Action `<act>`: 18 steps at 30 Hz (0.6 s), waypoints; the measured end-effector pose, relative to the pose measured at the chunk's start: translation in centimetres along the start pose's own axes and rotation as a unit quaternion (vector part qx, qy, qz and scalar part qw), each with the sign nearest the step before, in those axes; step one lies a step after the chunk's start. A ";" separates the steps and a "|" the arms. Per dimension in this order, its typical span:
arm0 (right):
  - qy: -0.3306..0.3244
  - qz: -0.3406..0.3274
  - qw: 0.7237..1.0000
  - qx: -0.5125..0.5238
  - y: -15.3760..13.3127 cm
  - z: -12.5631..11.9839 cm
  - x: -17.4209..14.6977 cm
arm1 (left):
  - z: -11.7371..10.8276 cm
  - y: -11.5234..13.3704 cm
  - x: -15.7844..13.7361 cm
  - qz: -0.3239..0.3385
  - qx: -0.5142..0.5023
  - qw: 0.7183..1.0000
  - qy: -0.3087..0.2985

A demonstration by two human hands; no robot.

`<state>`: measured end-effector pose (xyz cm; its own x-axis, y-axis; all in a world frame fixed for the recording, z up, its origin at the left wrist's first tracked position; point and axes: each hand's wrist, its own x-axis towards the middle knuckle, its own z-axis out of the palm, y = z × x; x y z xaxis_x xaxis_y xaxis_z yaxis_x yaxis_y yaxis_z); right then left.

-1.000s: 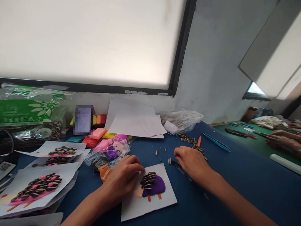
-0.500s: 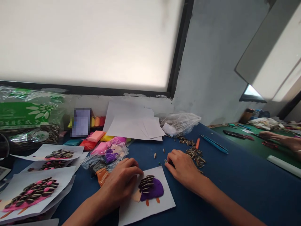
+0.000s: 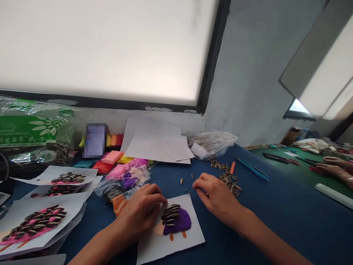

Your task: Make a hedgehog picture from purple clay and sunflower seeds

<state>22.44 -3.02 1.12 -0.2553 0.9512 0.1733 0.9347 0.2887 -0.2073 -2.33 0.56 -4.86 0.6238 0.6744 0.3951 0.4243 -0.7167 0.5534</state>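
A white card [image 3: 190, 241] lies on the table, bearing a purple clay hedgehog body [image 3: 183, 222] with a peach face and small orange feet. Several striped sunflower seeds [image 3: 170, 214] stand in rows on its left half. My left hand [image 3: 145, 206] rests on the card's left edge, fingers loosely bent, the index fingertip near the seeds; its thumb is mostly hidden. Just right of the card, my right hand [image 3: 211, 189] pinches a small dark thing between thumb and index finger, apparently a sunflower seed. Two loose seeds [image 3: 181, 181] and a tiny green ball [image 3: 186, 190] lie beyond the card.
A seed pile [image 3: 230, 182], an orange clay stick [image 3: 232, 168] and blue tweezers [image 3: 252, 168] lie at right. Finished hedgehog cards [image 3: 68, 206] are stacked at left, beside bagged clay [image 3: 129, 180]. White paper [image 3: 157, 147] sits behind. A co-worker's hands [image 3: 335, 167] work at the green table.
My right hand has lifted slightly, its thumb and index finger closing on the seed that showed at its fingertips. My left hand stays on the card. The view has shifted a little.
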 end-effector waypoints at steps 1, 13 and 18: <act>-0.005 0.001 1.000 -0.011 -0.1 0.0 0.0 | 0.0 0.0 0.0 -0.001 0.001 1.000 0.000; -0.037 0.003 0.999 -0.028 0.1 1.9 0.3 | -0.1 -0.1 0.0 0.004 0.004 1.000 -0.009; -0.023 0.002 1.000 -0.018 -0.2 1.2 0.1 | -0.1 -0.1 -0.1 0.002 0.000 1.000 -0.007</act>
<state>21.96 -2.88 0.02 -0.2617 0.9568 0.1269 0.9438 0.2812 -0.1740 -2.51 0.57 -4.92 0.6340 0.6691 0.3877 0.4211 -0.7192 0.5526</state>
